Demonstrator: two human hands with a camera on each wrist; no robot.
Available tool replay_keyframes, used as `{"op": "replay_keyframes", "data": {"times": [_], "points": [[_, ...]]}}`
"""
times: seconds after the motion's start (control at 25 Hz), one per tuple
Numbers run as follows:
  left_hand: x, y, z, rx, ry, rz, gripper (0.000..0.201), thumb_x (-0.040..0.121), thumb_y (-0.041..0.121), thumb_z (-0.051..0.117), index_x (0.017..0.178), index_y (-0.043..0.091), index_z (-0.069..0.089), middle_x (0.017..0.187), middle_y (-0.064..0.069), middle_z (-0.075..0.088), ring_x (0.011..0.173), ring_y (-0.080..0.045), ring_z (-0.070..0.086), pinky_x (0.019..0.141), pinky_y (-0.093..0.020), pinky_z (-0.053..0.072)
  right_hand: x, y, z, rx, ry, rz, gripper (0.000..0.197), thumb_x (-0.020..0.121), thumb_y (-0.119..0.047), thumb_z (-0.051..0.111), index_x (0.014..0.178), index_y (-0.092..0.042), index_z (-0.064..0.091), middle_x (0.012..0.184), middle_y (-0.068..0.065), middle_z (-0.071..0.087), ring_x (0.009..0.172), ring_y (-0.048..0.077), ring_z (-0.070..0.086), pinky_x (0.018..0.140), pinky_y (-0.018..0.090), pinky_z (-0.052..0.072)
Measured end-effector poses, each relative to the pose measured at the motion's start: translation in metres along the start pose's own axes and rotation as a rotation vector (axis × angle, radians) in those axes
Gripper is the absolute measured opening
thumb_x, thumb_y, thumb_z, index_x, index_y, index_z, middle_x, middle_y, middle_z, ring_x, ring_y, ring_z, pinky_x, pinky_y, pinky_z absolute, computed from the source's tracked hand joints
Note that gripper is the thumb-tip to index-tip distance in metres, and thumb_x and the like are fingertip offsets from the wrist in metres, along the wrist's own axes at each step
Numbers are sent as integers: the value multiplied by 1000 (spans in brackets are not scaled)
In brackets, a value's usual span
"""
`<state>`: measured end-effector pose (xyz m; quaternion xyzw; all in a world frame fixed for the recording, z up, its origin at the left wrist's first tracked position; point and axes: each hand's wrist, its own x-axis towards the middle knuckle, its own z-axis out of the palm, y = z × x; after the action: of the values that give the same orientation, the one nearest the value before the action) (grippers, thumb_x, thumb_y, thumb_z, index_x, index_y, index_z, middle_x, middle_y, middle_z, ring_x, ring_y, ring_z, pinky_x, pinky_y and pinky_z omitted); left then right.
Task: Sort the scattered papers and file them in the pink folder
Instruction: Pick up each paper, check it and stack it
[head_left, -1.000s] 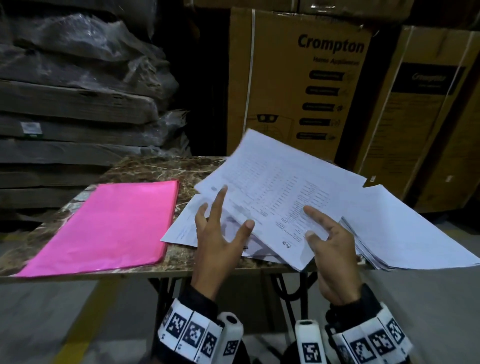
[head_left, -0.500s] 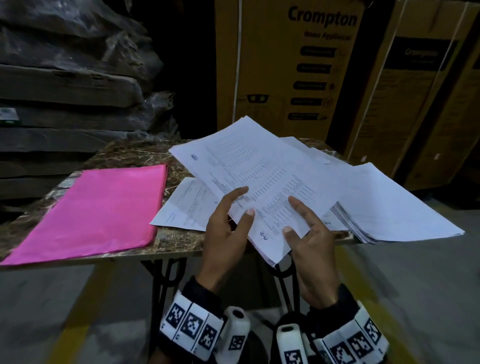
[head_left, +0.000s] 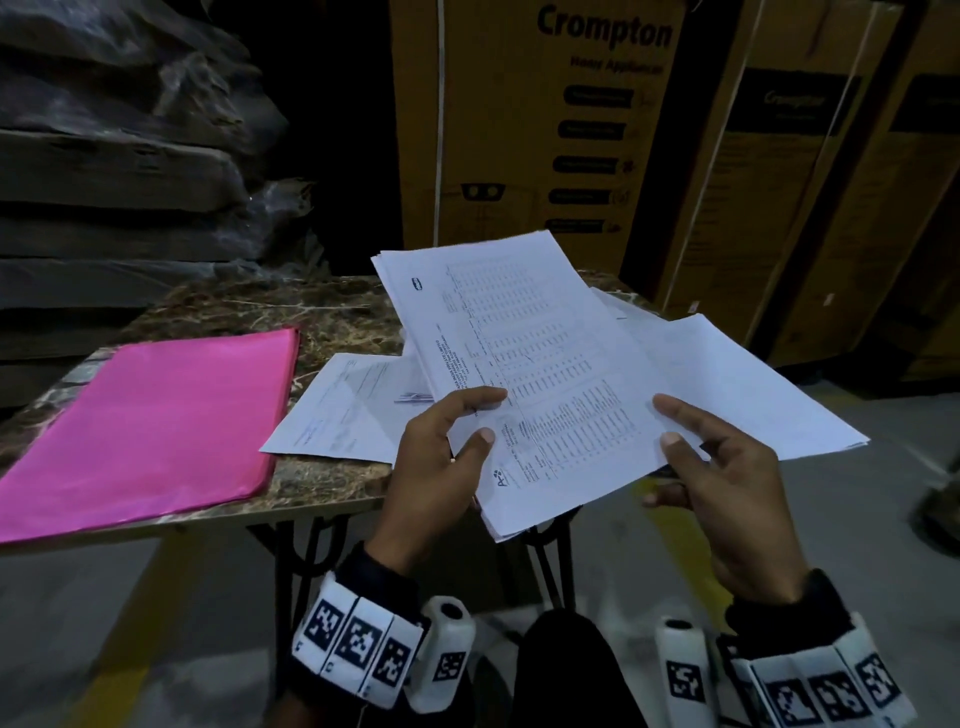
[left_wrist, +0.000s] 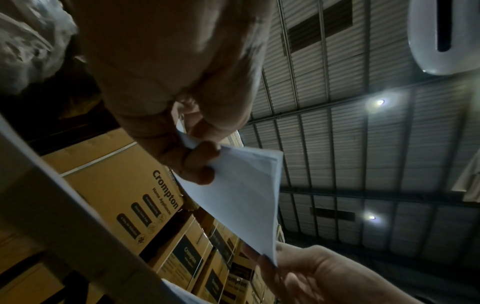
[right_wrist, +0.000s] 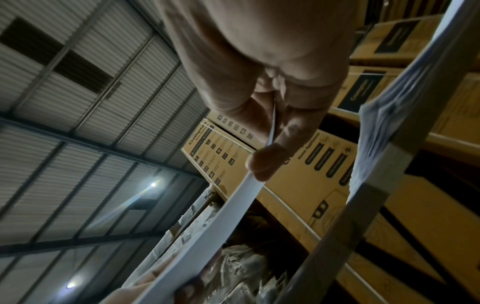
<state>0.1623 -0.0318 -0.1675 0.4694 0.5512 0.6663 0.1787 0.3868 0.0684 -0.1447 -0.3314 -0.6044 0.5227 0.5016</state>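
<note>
Two hands lift a sheaf of printed papers (head_left: 540, 374) above the near edge of a marble-patterned worktop (head_left: 249, 306), the left hand (head_left: 441, 467) pinching its near-left edge between thumb and fingers, the right hand (head_left: 727, 478) pinching the right edge likewise. Beside them, the pink folder (head_left: 150, 426) lies flat and closed on the worktop's left side, a loose sheet (head_left: 337, 410) rests between it and the hands, and a further stack of papers (head_left: 737, 384) fans over the right edge, before Crompton cartons (head_left: 524, 130).
</note>
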Motion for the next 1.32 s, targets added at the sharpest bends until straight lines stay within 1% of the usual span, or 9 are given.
{"op": "replay_keyframes", "data": {"times": [0.2, 0.36, 0.44, 0.56, 0.68, 0.76, 0.88, 1.08, 1.32], "points": [[20, 4, 42, -66, 30, -40, 30, 89, 18, 70, 116, 31, 68, 128, 12, 64, 116, -16, 64, 90, -49, 58, 11, 5, -34, -94, 134, -14, 31, 99, -5, 56, 123, -21, 67, 114, -5, 67, 57, 18, 67, 52, 29, 58], [35, 3, 95, 36, 27, -20, 34, 92, 19, 70, 124, 28, 64, 128, 13, 62, 109, -7, 62, 90, -37, 58, 36, 14, -70, -161, 264, -12, 32, 98, -3, 56, 121, -24, 68, 125, 2, 63, 54, 25, 64, 57, 34, 60], [43, 3, 121, 151, -25, -13, 40, 94, 32, 67, 132, 27, 58, 135, 10, 56, 115, -6, 54, 99, -32, 51, 49, 15, -88, -161, 328, -4, 33, 98, -1, 55, 121, -22, 67, 128, -1, 58, 52, 21, 63, 54, 28, 59], [54, -1, 145, 336, -150, -24, 53, 96, 56, 51, 143, 32, 44, 147, 10, 45, 135, -13, 40, 116, -46, 26, 68, 22, -103, -164, 358, 18, 33, 99, 1, 52, 124, -16, 65, 129, -3, 53, 55, 17, 63, 50, 21, 54], [61, -10, 166, 496, -249, -68, 56, 101, 57, 34, 151, 31, 33, 156, 9, 34, 145, -17, 26, 113, -46, 13, 86, 31, -119, -187, 375, 40, 33, 99, 2, 51, 125, -13, 65, 127, 0, 54, 54, 14, 63, 49, 22, 54], [64, -21, 176, 574, -270, -69, 63, 100, 64, 22, 152, 30, 31, 156, 6, 35, 144, -21, 28, 111, -51, 15, 94, 38, -128, -192, 376, 83, 33, 99, 2, 51, 127, -12, 64, 118, 4, 61, 55, 15, 63, 50, 23, 54], [66, -35, 185, 675, -298, -81, 76, 93, 72, 7, 154, 30, 27, 160, 2, 29, 147, -21, 23, 114, -57, 15, 98, 44, -138, -188, 372, 152, 34, 100, 1, 50, 130, -10, 62, 85, 3, 66, 57, 21, 62, 48, 24, 53], [61, -38, 185, 775, -339, -41, 82, 88, 75, 3, 157, 33, 18, 165, 5, 19, 151, -14, 14, 116, -50, 9, 107, 43, -151, -280, 379, 170, 35, 100, -2, 51, 128, -19, 64, 92, -8, 63, 53, 15, 57, 42, 23, 46], [57, -38, 183, 854, -376, 0, 90, 78, 85, 0, 155, 42, 16, 166, 7, 15, 151, -10, 11, 113, -45, 5, 113, 48, -170, -399, 339, 198, 41, 100, 0, 46, 131, -21, 62, 77, 10, 64, 50, 13, 51, 40, 18, 40]]}}
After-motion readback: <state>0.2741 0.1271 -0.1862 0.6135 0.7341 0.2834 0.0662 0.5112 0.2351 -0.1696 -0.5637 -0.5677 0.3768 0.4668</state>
